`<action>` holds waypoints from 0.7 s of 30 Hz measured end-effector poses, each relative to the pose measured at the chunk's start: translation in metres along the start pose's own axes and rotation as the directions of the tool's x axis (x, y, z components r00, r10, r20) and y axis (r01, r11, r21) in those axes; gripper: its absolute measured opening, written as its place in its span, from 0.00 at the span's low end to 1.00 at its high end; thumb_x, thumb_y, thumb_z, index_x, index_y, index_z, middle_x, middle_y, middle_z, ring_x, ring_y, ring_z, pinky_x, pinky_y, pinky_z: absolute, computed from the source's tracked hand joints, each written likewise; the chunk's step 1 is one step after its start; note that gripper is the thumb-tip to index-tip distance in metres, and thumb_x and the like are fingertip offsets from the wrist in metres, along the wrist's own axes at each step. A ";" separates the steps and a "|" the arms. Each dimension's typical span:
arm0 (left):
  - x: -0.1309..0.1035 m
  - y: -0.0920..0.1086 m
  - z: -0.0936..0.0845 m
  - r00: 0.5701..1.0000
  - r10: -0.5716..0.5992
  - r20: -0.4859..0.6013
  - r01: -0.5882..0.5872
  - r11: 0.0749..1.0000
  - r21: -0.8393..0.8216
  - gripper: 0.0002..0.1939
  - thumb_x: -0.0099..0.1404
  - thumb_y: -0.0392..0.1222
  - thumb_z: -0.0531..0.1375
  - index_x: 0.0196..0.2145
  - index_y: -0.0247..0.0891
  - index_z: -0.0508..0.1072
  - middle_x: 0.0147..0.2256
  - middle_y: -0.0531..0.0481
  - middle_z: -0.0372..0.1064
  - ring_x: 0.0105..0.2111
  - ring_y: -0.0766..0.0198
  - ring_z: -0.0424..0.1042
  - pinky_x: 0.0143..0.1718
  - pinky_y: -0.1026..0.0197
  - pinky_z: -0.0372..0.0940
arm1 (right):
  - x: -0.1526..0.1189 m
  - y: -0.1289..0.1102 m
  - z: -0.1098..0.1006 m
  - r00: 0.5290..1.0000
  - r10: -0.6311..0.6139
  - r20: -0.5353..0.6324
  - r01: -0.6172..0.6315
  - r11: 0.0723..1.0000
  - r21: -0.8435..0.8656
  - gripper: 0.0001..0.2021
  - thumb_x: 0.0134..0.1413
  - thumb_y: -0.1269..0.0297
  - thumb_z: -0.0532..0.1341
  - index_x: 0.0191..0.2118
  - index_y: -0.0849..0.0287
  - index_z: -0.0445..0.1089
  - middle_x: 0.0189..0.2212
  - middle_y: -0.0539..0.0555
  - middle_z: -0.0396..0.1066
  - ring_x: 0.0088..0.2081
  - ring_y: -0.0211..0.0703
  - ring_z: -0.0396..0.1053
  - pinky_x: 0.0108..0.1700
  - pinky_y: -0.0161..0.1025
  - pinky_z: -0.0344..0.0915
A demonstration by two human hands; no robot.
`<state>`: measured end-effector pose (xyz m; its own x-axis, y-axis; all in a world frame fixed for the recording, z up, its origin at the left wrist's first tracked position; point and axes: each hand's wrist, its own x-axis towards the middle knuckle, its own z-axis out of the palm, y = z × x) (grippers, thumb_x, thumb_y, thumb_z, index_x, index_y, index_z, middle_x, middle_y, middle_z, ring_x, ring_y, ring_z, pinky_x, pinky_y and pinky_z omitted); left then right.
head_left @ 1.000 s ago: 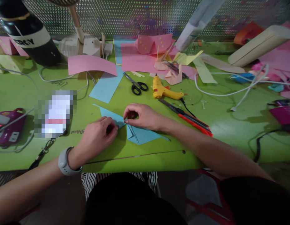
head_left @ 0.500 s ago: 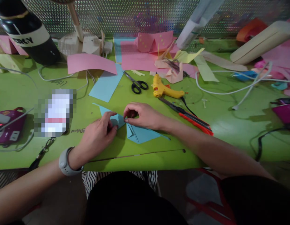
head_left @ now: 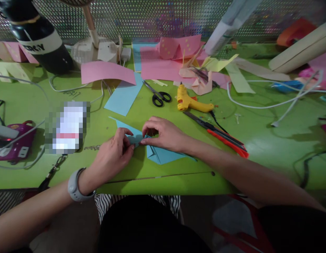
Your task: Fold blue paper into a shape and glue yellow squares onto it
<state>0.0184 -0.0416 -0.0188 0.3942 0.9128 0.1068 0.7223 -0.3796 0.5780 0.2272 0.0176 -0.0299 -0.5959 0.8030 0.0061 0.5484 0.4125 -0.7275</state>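
A folded piece of blue paper (head_left: 165, 156) lies on the green table, its pointed ends spreading left and right. My left hand (head_left: 117, 149), with a grey band on its wrist, pinches the left part of the paper between thumb and forefinger. Close beside it, my right hand (head_left: 161, 133) has thumb and fingertips closed on the middle of the paper, near a fold. My fingers cover part of the paper's centre. Beyond the hands lie black-handled scissors (head_left: 158, 95), a yellow glue gun (head_left: 193, 102) and a red-and-black utility knife (head_left: 218, 134).
A blurred-out phone (head_left: 69, 128) on a strap lies at the left, near a purple power socket (head_left: 20, 146). Pink paper (head_left: 108, 72), a blue sheet (head_left: 124, 96) and scraps fill the back. A dark bottle (head_left: 41, 42) stands back left; a white cable (head_left: 247, 104) loops at right.
The whole view has shifted slightly, so things appear further right. My right fingertips have moved a little along the paper's middle; both hands keep hold of it.
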 end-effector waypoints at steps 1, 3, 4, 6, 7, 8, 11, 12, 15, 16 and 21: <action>0.000 0.000 0.000 1.000 0.003 0.005 -0.003 1.000 -0.003 0.12 0.63 0.33 0.55 0.44 0.38 0.60 0.28 0.53 0.69 0.24 0.68 0.68 0.23 0.65 0.62 | 0.000 0.000 0.001 1.000 -0.004 -0.006 0.004 1.000 0.001 0.09 0.49 0.61 0.70 0.33 0.58 0.72 0.31 0.50 0.64 0.33 0.38 0.64 0.35 0.37 0.59; -0.001 -0.001 -0.001 1.000 0.003 0.018 -0.003 1.000 -0.004 0.12 0.63 0.32 0.55 0.44 0.38 0.60 0.28 0.53 0.69 0.24 0.68 0.69 0.24 0.65 0.62 | 0.000 -0.001 0.002 1.000 -0.010 -0.016 0.010 1.000 0.000 0.08 0.50 0.61 0.69 0.33 0.58 0.72 0.30 0.50 0.64 0.33 0.38 0.64 0.36 0.37 0.58; -0.002 -0.002 0.000 1.000 0.000 0.023 0.000 1.000 -0.001 0.12 0.63 0.32 0.55 0.44 0.38 0.60 0.28 0.53 0.69 0.24 0.68 0.69 0.24 0.65 0.62 | 0.000 -0.001 0.002 1.000 -0.011 -0.019 0.011 1.000 0.000 0.08 0.51 0.61 0.69 0.32 0.58 0.73 0.30 0.50 0.64 0.33 0.38 0.64 0.36 0.37 0.58; -0.002 -0.003 0.000 1.000 0.000 0.023 0.000 1.000 0.010 0.11 0.64 0.33 0.56 0.44 0.37 0.60 0.28 0.53 0.70 0.25 0.67 0.69 0.24 0.65 0.62 | -0.001 -0.001 0.002 1.000 -0.010 -0.026 0.010 1.000 -0.002 0.07 0.51 0.62 0.69 0.32 0.58 0.73 0.29 0.50 0.64 0.33 0.39 0.64 0.35 0.38 0.58; -0.003 -0.003 0.001 1.000 0.003 0.018 -0.003 1.000 0.017 0.11 0.64 0.33 0.56 0.44 0.37 0.61 0.29 0.53 0.70 0.26 0.67 0.70 0.25 0.64 0.62 | -0.001 -0.001 0.003 1.000 -0.010 -0.028 0.010 1.000 -0.004 0.06 0.51 0.62 0.69 0.32 0.58 0.73 0.29 0.50 0.64 0.33 0.39 0.64 0.35 0.38 0.58; -0.003 -0.004 0.001 1.000 0.006 0.012 -0.007 1.000 0.025 0.11 0.65 0.33 0.56 0.44 0.37 0.61 0.29 0.52 0.70 0.26 0.66 0.70 0.25 0.64 0.62 | -0.001 -0.001 0.003 1.000 -0.011 -0.028 0.011 1.000 -0.007 0.06 0.51 0.63 0.69 0.32 0.58 0.74 0.29 0.50 0.65 0.33 0.39 0.65 0.35 0.38 0.58; -0.003 -0.006 0.001 1.000 0.019 0.012 -0.019 0.998 0.056 0.09 0.65 0.34 0.57 0.43 0.37 0.63 0.30 0.51 0.72 0.28 0.65 0.71 0.27 0.63 0.64 | 0.000 -0.001 0.003 0.999 -0.024 -0.028 0.024 1.000 -0.018 0.05 0.51 0.63 0.69 0.31 0.57 0.74 0.29 0.50 0.66 0.35 0.40 0.65 0.36 0.38 0.58; -0.003 -0.006 0.000 0.999 0.026 0.020 -0.027 0.997 0.071 0.07 0.66 0.34 0.57 0.42 0.37 0.64 0.31 0.50 0.72 0.28 0.65 0.71 0.27 0.63 0.64 | 0.000 -0.001 0.003 0.999 -0.027 -0.028 0.027 0.999 -0.019 0.05 0.51 0.63 0.69 0.31 0.57 0.74 0.30 0.51 0.66 0.35 0.40 0.65 0.36 0.38 0.58; -0.006 -0.004 -0.003 0.995 0.091 0.032 -0.096 0.977 0.192 0.04 0.68 0.36 0.57 0.41 0.37 0.68 0.34 0.48 0.73 0.31 0.64 0.73 0.30 0.62 0.66 | 0.000 0.000 0.004 0.999 -0.026 -0.031 0.025 1.000 -0.016 0.05 0.51 0.63 0.69 0.31 0.58 0.75 0.30 0.51 0.67 0.35 0.40 0.65 0.37 0.38 0.58; -0.008 -0.003 -0.004 0.989 0.147 0.025 -0.148 0.951 0.271 0.04 0.68 0.37 0.56 0.41 0.37 0.69 0.34 0.47 0.74 0.31 0.62 0.73 0.31 0.61 0.67 | 0.000 0.000 0.004 0.999 -0.024 -0.032 0.023 1.000 -0.015 0.05 0.51 0.63 0.69 0.31 0.58 0.75 0.30 0.51 0.67 0.35 0.40 0.65 0.36 0.38 0.58; -0.024 0.007 -0.003 0.869 0.489 0.079 -0.450 0.713 0.538 0.11 0.71 0.35 0.55 0.49 0.35 0.72 0.48 0.45 0.76 0.47 0.56 0.74 0.47 0.54 0.66 | 0.000 -0.002 0.004 0.999 -0.008 -0.037 0.007 1.000 -0.028 0.06 0.51 0.62 0.69 0.30 0.58 0.76 0.29 0.50 0.66 0.34 0.40 0.65 0.36 0.38 0.59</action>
<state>0.0124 -0.0661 -0.0151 0.7404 0.5955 0.3120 0.6432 -0.7624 -0.0713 0.2239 0.0152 -0.0315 -0.5783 0.8149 0.0376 0.5601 0.4301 -0.7081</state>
